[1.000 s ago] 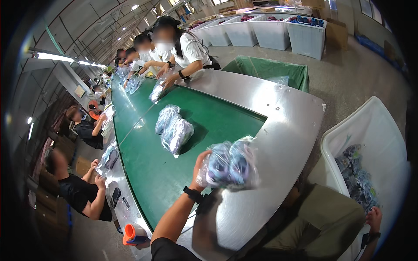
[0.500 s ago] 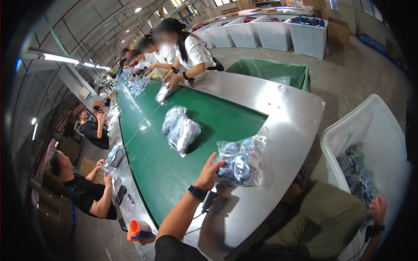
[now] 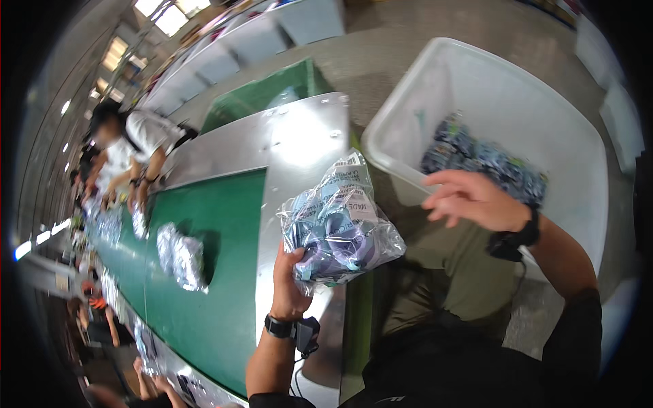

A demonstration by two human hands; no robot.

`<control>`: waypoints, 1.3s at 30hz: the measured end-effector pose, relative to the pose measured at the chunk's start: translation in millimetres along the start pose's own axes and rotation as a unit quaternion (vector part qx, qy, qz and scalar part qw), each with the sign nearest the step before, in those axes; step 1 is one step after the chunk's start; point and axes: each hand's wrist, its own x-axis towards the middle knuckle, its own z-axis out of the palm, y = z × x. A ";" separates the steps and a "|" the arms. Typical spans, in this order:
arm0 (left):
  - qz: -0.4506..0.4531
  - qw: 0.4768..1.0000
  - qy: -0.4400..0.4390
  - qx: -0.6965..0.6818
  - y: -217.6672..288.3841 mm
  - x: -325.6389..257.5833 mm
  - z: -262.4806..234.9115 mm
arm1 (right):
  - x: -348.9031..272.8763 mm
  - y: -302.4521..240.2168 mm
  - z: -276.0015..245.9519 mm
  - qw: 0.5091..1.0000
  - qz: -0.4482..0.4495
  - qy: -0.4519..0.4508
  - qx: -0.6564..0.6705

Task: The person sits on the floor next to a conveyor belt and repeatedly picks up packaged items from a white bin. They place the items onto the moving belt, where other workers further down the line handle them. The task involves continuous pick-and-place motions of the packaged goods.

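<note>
A clear plastic bag [image 3: 333, 234] packed with rounded blue and purple items is in my left hand [image 3: 289, 289], whose thumb presses on its front while the other fingers are hidden behind it. The bag is raised above the metal edge of the worktable [image 3: 299, 139]. My right hand [image 3: 479, 200] hovers in front of a large white bin [image 3: 398, 170], fingers apart and nothing seen in them. Inside that bin lies a heap of dark bluish bagged items [image 3: 490, 163], to the right of the bag I hold.
A green conveyor belt [image 3: 224, 319] runs along the table, with silvery clear bags [image 3: 180, 255] on it. Across it a person in a white shirt [image 3: 146, 136] handles another bag. A green-lined bin [image 3: 262, 98] stands behind the table; white bins [image 3: 309, 24] line the back.
My view has swung right toward the white bin. The left hand has lifted the bag off the table. My right hand has come out of the bin, away from the heap.
</note>
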 end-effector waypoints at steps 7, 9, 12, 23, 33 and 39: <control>0.092 0.990 -0.078 0.076 -40.4 -4.5 92.7 | 3.1 5.0 45.0 0.980 -0.050 0.030 0.191; 0.096 0.983 -0.127 0.095 -41.1 -3.3 103.2 | -0.5 6.6 29.0 0.978 -0.057 0.065 0.190; 0.097 0.958 -0.228 0.148 -42.2 6.2 104.2 | -10.3 14.0 -12.6 0.935 -0.049 0.113 0.331; 0.049 0.959 0.043 0.276 -45.5 24.1 -7.5 | -109.3 171.4 -215.1 0.871 0.160 0.458 0.081; 0.110 0.950 0.088 0.278 -60.5 31.2 -30.3 | -195.0 327.5 -282.7 0.795 0.410 0.434 -0.109; 0.112 0.945 0.103 0.288 -62.9 32.1 -28.2 | -168.8 294.9 -288.3 0.775 0.347 0.527 0.029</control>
